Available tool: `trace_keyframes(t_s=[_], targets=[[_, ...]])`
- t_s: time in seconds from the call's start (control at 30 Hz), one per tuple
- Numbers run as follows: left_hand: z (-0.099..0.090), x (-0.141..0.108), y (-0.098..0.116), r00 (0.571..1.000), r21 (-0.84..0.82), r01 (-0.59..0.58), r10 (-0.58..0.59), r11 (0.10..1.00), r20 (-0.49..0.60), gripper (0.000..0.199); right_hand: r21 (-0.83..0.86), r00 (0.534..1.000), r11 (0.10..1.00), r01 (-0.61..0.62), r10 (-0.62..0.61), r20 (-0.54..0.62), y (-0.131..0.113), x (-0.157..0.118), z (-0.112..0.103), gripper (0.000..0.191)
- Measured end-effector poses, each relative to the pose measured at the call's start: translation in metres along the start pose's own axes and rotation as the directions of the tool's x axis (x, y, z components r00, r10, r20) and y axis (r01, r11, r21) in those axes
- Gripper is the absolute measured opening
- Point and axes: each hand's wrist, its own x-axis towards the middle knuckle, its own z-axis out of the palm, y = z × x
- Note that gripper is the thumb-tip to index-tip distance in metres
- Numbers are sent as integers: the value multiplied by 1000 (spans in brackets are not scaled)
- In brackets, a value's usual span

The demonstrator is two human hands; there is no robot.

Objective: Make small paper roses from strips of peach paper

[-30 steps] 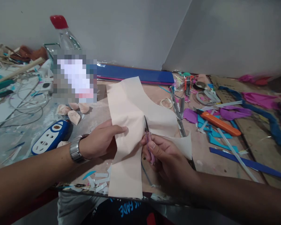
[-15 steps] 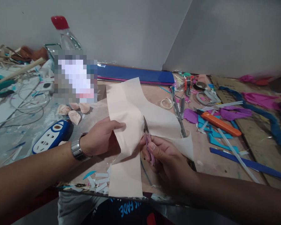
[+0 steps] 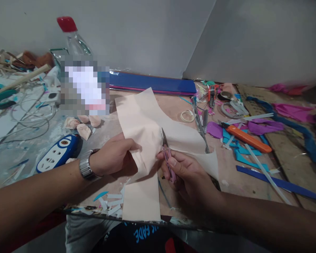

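Observation:
A large cream sheet (image 3: 144, 123) is bent and creased over the table's middle. My left hand (image 3: 113, 154), with a metal watch (image 3: 85, 166) on the wrist, pinches its left edge, thumb on top. Pink-handled scissors (image 3: 168, 158) are held in my right hand (image 3: 184, 170), their blades pointing up at the sheet's right side. A flat cream strip (image 3: 141, 202) lies under the sheet at the table's front edge. Several cream fabric petals (image 3: 83, 131) rest to the left, beyond my left hand.
A blue and white power strip (image 3: 55, 154) lies left. An orange cutter (image 3: 249, 138) and coloured scraps lie right. Behind are a blue stack (image 3: 152, 84) and a red-capped bottle (image 3: 76, 40). Paper scraps (image 3: 114, 202) lie near the front edge.
The sheet's upper part has shifted slightly left, and its creases near my left thumb have deepened. Both hands keep their holds, having hardly moved.

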Motion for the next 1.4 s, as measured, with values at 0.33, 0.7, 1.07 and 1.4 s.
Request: trace_keyframes(t_s=[0.33, 0.7, 1.07, 1.4], targets=[[3, -3, 2, 999, 17, 34, -34, 999, 23, 18, -8, 1000, 1000, 22, -22, -5, -3, 0, 2, 35], [-3, -1, -4, 1000, -21, 17, -17, 1000, -5, 28, -16, 999, 999, 35, -35, 8, -2, 1, 3, 30], [-10, 2, -10, 998, 19, 0, -1, 1000, 69, 22, 8, 999, 1000, 28, -28, 38, 0, 1, 0, 32], [-9, 2, -14, 996, -37, 24, -20, 999, 85, 21, -19, 999, 999, 39, -39, 20, 0, 2, 0, 31]])
